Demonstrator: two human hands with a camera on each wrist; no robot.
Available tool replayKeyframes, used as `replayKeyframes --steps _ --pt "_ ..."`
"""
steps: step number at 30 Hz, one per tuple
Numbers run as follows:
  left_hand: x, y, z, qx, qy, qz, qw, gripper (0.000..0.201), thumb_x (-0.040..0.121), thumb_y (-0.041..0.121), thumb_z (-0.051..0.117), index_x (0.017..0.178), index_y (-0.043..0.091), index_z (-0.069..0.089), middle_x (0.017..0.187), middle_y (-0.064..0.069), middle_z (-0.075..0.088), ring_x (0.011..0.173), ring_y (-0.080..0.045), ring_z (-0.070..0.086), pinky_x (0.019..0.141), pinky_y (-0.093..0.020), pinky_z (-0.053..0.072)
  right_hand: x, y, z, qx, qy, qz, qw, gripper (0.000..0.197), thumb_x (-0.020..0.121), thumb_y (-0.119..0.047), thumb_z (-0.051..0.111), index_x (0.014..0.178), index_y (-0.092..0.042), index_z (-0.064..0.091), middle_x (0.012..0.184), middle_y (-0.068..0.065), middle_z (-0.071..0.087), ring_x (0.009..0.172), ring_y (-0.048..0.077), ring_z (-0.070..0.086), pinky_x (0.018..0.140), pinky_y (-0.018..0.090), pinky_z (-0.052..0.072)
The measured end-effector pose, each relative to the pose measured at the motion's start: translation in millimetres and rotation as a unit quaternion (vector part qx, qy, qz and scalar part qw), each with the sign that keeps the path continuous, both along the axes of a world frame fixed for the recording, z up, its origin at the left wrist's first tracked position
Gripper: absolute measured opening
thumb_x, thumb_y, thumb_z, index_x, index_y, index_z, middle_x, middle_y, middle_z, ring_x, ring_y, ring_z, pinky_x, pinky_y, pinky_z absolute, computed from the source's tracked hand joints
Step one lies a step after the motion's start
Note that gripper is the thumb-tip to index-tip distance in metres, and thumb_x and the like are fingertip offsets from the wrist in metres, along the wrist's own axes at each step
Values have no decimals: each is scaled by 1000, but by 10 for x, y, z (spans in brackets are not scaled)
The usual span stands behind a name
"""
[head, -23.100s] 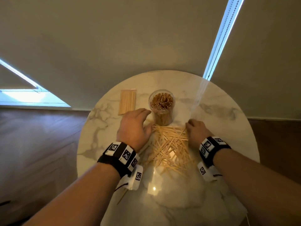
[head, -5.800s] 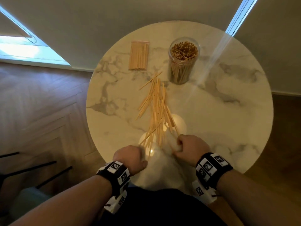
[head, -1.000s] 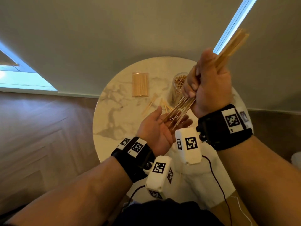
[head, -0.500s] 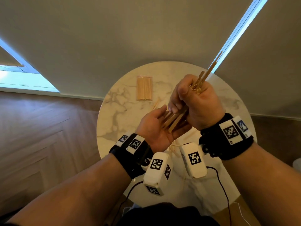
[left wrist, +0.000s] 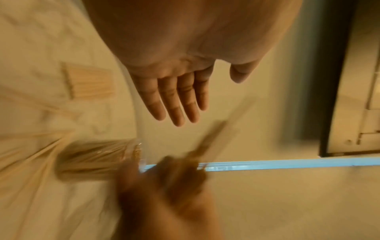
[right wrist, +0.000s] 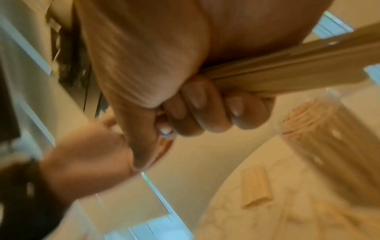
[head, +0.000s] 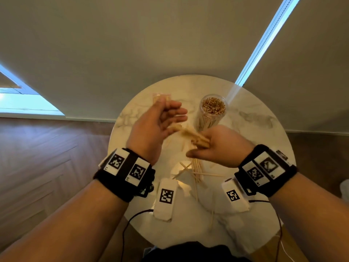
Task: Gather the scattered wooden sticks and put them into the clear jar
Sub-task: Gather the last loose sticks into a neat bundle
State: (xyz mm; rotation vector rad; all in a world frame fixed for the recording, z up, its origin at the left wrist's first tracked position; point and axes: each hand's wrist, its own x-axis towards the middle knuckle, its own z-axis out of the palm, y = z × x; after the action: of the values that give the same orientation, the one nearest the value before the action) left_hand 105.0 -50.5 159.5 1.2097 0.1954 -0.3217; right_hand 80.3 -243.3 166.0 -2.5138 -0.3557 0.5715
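Right hand: fingers curled round one bundle of wooden sticks, held above the round marble table. The bundle is blurred; the number of sticks in it cannot be counted. In the right wrist view the fingers wrap the bundle and its long end runs out to the right.

Left hand: raised just left of the bundle, palm up, fingers straight and relaxed, gripping nothing. In the head view the bundle's far end lies at or near the fingertips; contact cannot be told. In the left wrist view the four fingers are extended and apart from the sticks.

One clear jar stands upright at the far side of the table, right of the left hand, packed with sticks standing on end.

Loose sticks lie scattered on the table below the hands, near of the jar; too many overlap to count.

One flat packet of sticks lies at the far left of the table, partly hidden by the left hand.

Each wrist carries one black band with square markers.
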Motion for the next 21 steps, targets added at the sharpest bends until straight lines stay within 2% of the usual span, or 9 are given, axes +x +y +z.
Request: replayKeyframes --steps 3,7,10,12,13,15,17,19,21 --pt "57 -119 92 128 -94 -35 987 41 102 48 41 100 20 71 100 -1 77 100 -20 72 89 -39 53 49 128 -63 -139 -18 87 986 34 89 -64 64 81 -32 62 67 -11 59 63 0 53 56 24 40" --pt "-6 -324 -67 177 -155 -63 970 32 107 36 48 97 19 73 98 0 76 97 -12 71 83 -23 51 65 320 -114 -112 -68 119 984 35 93 -61 62 98 -28 71 62 -15 42 63 10 47 64 27 40" --pt "17 -413 -153 167 -163 -71 970 30 107 30 49 95 16 72 95 -5 75 92 -15 70 80 -23 52 78 267 -211 -33 -16 84 996 32 94 -53 64 99 -23 74 63 -16 49 64 9 50 70 28 44" --pt "92 -449 -200 108 -119 -93 982 37 110 29 43 95 12 71 93 -14 74 85 -22 69 76 -29 55 100 140 -275 19 27 49 998 26 94 -52 65 87 -28 71 68 -12 59 66 3 55 74 31 51" --pt "159 -451 -231 98 -101 -90 986 37 111 27 42 93 11 71 90 -14 74 81 -23 68 73 -29 55 116 52 -287 44 45 7 998 30 94 -53 65 79 -28 67 67 -11 60 63 0 55 73 34 53" --pt "344 -439 -361 173 -107 -74 976 29 108 24 49 91 14 70 87 -7 74 77 -16 68 73 -31 55 175 -159 -270 99 63 -124 985 40 90 -61 64 75 -25 63 56 -11 55 51 -1 49 60 31 50" --pt "546 -442 -528 319 -165 -92 929 15 102 25 59 93 23 70 87 4 74 81 -11 69 79 -34 57 293 -394 -228 228 66 -263 935 42 86 -67 67 78 -25 69 53 -9 52 51 8 50 57 31 45" --pt "714 -495 -647 439 -245 -151 851 7 97 29 63 99 27 69 94 11 70 91 -10 66 84 -35 56 516 -581 -199 436 44 -347 829 42 90 -54 69 64 -22 61 53 -2 41 49 16 38 53 32 35" --pt "856 -594 -739 515 -314 -211 769 17 95 31 63 112 27 67 110 11 65 107 -13 61 94 -35 52 772 -741 -215 547 5 -384 744 49 99 -44 62 61 -21 43 53 0 29 46 15 26 50 28 27"
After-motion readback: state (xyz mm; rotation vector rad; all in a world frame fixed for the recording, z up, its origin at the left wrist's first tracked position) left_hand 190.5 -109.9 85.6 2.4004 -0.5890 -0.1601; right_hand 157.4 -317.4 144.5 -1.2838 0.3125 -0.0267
